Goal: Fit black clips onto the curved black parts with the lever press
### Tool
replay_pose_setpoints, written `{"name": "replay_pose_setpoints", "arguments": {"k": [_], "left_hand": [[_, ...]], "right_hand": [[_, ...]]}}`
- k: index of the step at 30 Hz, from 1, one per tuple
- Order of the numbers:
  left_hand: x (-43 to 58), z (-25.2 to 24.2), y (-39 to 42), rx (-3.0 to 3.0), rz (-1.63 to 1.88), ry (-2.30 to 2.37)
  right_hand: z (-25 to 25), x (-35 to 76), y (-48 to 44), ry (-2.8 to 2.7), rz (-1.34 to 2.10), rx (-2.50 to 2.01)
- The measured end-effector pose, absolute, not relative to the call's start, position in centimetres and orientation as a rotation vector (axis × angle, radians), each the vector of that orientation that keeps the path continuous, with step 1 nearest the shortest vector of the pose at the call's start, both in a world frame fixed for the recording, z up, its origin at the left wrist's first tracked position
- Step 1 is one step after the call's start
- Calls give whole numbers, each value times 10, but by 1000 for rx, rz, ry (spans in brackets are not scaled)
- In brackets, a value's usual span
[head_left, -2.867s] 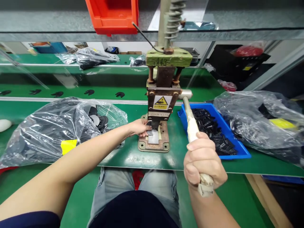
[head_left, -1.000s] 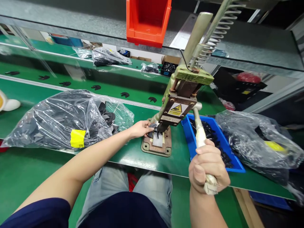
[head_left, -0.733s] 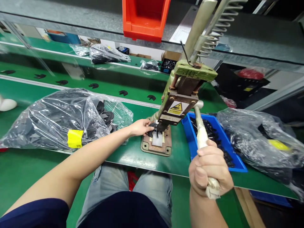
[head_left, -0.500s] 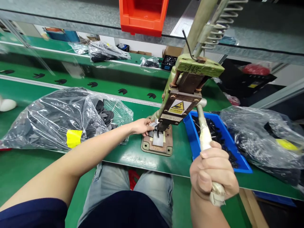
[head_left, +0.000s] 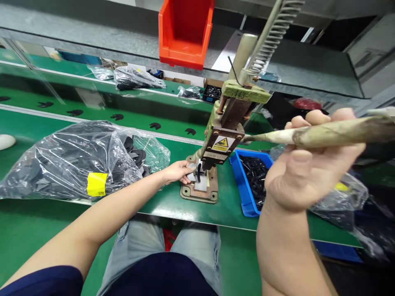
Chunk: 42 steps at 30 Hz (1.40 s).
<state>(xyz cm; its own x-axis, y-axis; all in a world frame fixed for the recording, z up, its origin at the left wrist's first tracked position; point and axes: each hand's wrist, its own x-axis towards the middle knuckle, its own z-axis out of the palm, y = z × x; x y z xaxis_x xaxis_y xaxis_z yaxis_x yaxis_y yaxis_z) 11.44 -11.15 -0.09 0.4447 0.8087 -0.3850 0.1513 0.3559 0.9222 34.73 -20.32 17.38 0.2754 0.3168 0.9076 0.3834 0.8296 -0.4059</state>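
Observation:
My left hand (head_left: 178, 172) is at the base of a green hand press (head_left: 217, 142), its fingers pinching a flat grey piece (head_left: 191, 174) at the edge of the metal plate (head_left: 201, 184). A small black curved part (head_left: 199, 172) stands by the press's lower tip. Part of the grey piece is hidden by my fingers. My right hand (head_left: 304, 172) is raised at the right, fingers curled around the press lever handle (head_left: 324, 135), which points sideways toward the right edge. The thumb lies below the handle.
A clear bag of dark flat pieces (head_left: 70, 160) lies left of the press. Right of it is a blue bin (head_left: 247, 197) of black parts. Several black curved pieces (head_left: 155, 126) lie in a row on the green belt behind. An orange bin (head_left: 185, 51) sits on the shelf above.
My right hand has risen with the lever handle, which has swung from pointing down toward me to nearly level. My left hand stays at the press base with the grey piece.

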Motion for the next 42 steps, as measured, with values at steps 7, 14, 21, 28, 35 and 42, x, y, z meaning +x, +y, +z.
{"name": "replay_pose_setpoints", "arguments": {"k": [7, 14, 21, 28, 35, 42], "left_hand": [[73, 22, -155, 1266, 656, 920], [70, 32, -187, 1317, 571, 870], [66, 41, -200, 1793, 830, 1165], [85, 45, -203, 2057, 707, 1096], [87, 28, -205, 1735, 783, 1050], [93, 16, -215, 1328, 557, 675]], "right_hand": [[50, 337, -220, -1476, 131, -1057], [9, 296, -240, -1874, 394, -1179], [8, 297, -244, -1982, 322, -1173], [2, 295, -249, -1982, 297, -1149], [4, 300, -262, -1866, 397, -1134], [41, 318, -277, -1838, 680, -1200]]}}
